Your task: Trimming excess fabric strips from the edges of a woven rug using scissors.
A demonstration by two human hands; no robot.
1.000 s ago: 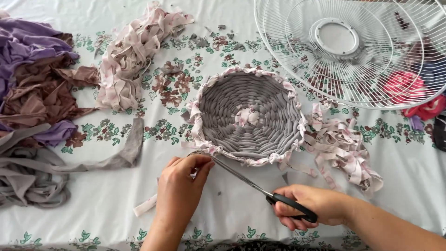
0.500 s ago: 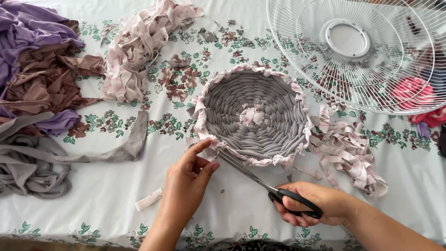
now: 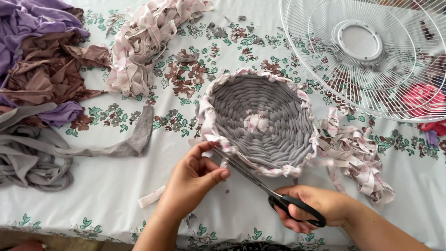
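Basket (image 3: 262,122), woven of grey strips with a pink-print rim, sits mid-bench (image 3: 107,195); left hand (image 3: 193,183) pinches a rim strip between closed fingers, holding it taut for cutting; right hand (image 3: 311,209) grips scissors (image 3: 274,197), fingers clamped through the black handles, blades at the rim; blade tips are hard to make out; fan guard (image 3: 367,51) is cut off by the frame.

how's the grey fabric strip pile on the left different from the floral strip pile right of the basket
The grey strip pile is plain grey; the floral strip pile is pale with a pink print. The grey strips are long and looped, one trailing toward the woven basket; the floral ones are shorter and crumpled. The grey pile lies apart from the basket; the floral pile lies against it. Both are cut fabric strips on the flowered tablecloth.
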